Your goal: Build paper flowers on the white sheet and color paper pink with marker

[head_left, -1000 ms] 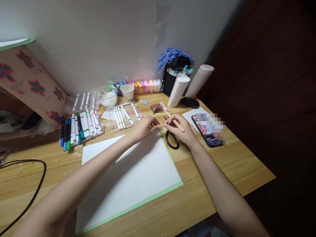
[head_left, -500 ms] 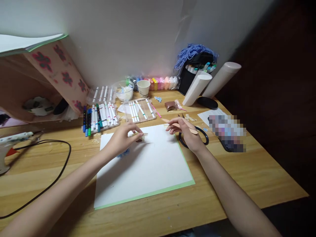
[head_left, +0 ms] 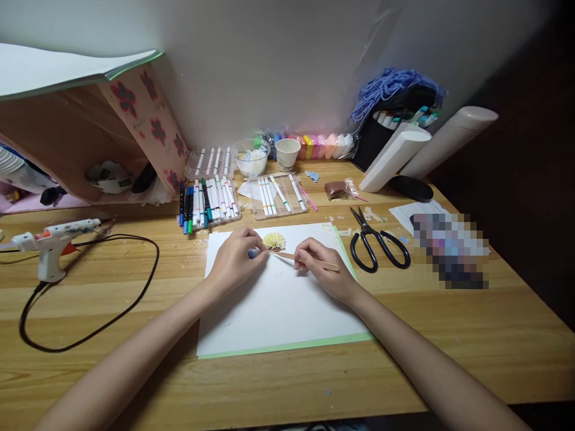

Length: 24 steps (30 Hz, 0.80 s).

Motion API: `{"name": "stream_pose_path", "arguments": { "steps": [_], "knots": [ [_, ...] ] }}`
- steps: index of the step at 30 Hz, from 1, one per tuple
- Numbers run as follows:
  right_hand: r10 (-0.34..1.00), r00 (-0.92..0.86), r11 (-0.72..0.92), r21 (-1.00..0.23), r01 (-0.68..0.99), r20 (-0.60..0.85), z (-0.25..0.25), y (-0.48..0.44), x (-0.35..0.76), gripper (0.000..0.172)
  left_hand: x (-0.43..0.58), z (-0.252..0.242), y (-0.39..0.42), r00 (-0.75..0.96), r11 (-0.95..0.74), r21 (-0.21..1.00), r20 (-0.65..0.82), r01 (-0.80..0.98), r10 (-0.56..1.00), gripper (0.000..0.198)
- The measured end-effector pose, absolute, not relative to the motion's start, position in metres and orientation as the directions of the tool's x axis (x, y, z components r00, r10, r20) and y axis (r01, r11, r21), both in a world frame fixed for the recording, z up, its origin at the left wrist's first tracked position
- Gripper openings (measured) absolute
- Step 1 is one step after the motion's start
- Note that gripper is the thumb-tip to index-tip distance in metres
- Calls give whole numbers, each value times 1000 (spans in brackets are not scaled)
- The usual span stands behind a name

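Note:
My right hand (head_left: 324,267) is closed on a flat wooden craft stick (head_left: 331,266), which slants low over the white paper (head_left: 278,311). The stick's tip lies close to my left fingertips. My left hand (head_left: 240,254) is pinched at the lower left of a small mound of pale yellow shreds (head_left: 273,240) with a brown part below it. What those fingers hold, if anything, is too small to make out. A bit of blue material (head_left: 254,254) shows between the left thumb and fingers, mostly hidden.
Black-handled scissors (head_left: 368,239) lie open right of the paper. Markers (head_left: 215,200) in clear trays, a bowl (head_left: 251,158), a paper cup (head_left: 287,154) and a packet of brown clay (head_left: 336,190) stand behind. A glue gun (head_left: 58,239) with a looping cord is at left.
My right hand has lowered the craft stick toward the left fingertips, and the hands are closer together. The yellow mound shows plainly now. The whole view has shifted, bringing the glue gun further in.

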State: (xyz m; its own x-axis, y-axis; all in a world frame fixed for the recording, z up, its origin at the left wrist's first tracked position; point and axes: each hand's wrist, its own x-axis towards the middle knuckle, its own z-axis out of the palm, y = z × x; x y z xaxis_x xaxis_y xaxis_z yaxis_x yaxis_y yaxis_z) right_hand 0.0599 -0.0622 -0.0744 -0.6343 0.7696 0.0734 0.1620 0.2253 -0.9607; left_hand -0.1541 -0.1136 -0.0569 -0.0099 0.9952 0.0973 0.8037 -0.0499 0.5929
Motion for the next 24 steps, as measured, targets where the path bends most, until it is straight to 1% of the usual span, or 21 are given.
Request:
{"name": "stream_pose_path", "arguments": {
  "steps": [10, 16, 21, 24],
  "knots": [
    [736, -677, 137, -981, 140, 6, -75, -61, 54, 20, -155, -61, -110, -17, -59, 569, 127, 820, 992, 12],
    [733, -679, 252, -945, 211, 43, -77, -61, 52, 16, -155, -61, -109, -19, -54, 552, 127, 832, 992, 11],
    [726, -686, 287, -928, 237, 50, -77, -61, 53, 17, -154, -59, -109, -22, -51, 537, 128, 842, 992, 11],
    [724, -688, 306, -918, 250, 54, -76, -60, 52, 17, -159, -57, -107, -52, -34, 523, 150, 852, 987, 12]
  ]
}}
